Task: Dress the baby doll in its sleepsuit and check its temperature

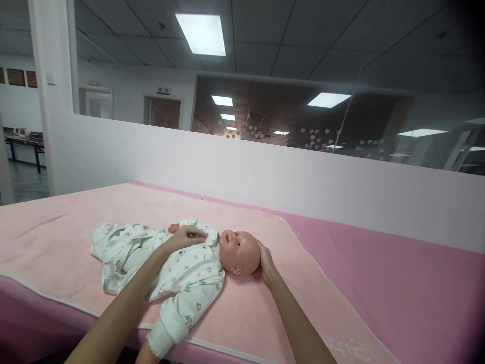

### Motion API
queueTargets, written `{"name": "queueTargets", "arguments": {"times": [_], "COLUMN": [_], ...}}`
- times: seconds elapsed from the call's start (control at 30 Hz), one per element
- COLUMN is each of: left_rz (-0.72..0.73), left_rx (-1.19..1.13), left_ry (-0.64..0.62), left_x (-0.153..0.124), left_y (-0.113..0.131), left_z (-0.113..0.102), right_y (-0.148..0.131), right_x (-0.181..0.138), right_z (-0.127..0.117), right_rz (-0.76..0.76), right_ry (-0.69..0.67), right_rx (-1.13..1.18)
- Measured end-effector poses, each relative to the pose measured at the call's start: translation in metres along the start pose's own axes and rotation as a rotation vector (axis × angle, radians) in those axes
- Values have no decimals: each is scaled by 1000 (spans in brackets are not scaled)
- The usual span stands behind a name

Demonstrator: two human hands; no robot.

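A baby doll (242, 255) lies on its back, its bald head toward the right and its legs toward the left. It wears a white patterned baby outfit (193, 268), with the cloth bunched around the legs. My left hand (186, 238) rests on the doll's upper chest near the collar, fingers stretched out and slightly bent. Against the crown of the head, my right hand (267, 262) is cupped, its fingers curving behind and partly hidden. One doll arm reaches toward me past the near edge; the other lies beyond my left hand.
A peach-pink mat (250, 313) with a pale border covers a darker pink padded surface (417, 273). Along the far side runs a white low wall (265, 172) with glass above it. At the far left, a dark table (25, 139) is visible through an opening.
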State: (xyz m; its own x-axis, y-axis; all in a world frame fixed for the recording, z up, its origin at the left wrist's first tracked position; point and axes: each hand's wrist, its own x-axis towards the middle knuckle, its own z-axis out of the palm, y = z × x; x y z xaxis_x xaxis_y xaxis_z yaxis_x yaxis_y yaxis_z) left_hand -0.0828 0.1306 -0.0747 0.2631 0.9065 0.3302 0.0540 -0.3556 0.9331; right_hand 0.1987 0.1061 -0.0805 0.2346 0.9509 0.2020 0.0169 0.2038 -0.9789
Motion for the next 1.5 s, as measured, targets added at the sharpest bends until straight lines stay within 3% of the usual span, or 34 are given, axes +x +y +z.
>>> {"name": "queueTargets", "arguments": {"times": [0.1,0.2,0.27,0.33,0.4,0.5,0.6,0.73,0.87,1.03,1.13,1.3,1.4,1.5], "left_rz": [12,46,23,-48,-118,-143,-139,-162,-161,-149,-152,-144,-120,-95], "left_rx": [242,261,200,35,-183,-390,-435,-436,-434,-362,-338,-282,-106,90], "left_ry": [-264,-329,-248,-80,72,109,89,91,85,104,107,107,35,-208], "left_x": [1,2,3,4,6,8,9,9,2,-10,-7,1,-2,-8], "left_y": [3,6,5,4,2,0,0,1,14,32,26,8,10,19], "left_z": [7,5,3,0,-3,-7,-8,-6,0,6,4,-2,-1,1], "right_y": [-10,-27,-40,-52,-62,-71,-72,-67,-72,-103,-121,-129,-124,-117], "right_x": [-2,-10,-20,-32,-43,-48,-39,-22,-25,-39,-45,-60,-69,-74], "right_z": [-1,2,10,26,48,86,116,128,122,106,86,50,41,38], "right_rz": [-110,-274,-415,-539,-675,-888,-837,-707,-713,-738,-700,-412,-282,-190], "right_ry": [77,152,174,147,10,-319,-406,-412,-417,-344,-276,-338,-445,-554], "right_rx": [-138,-284,-382,-455,-595,-1089,-1522,-1687,-1677,-1537,-1120,-305,-127,-54]}}
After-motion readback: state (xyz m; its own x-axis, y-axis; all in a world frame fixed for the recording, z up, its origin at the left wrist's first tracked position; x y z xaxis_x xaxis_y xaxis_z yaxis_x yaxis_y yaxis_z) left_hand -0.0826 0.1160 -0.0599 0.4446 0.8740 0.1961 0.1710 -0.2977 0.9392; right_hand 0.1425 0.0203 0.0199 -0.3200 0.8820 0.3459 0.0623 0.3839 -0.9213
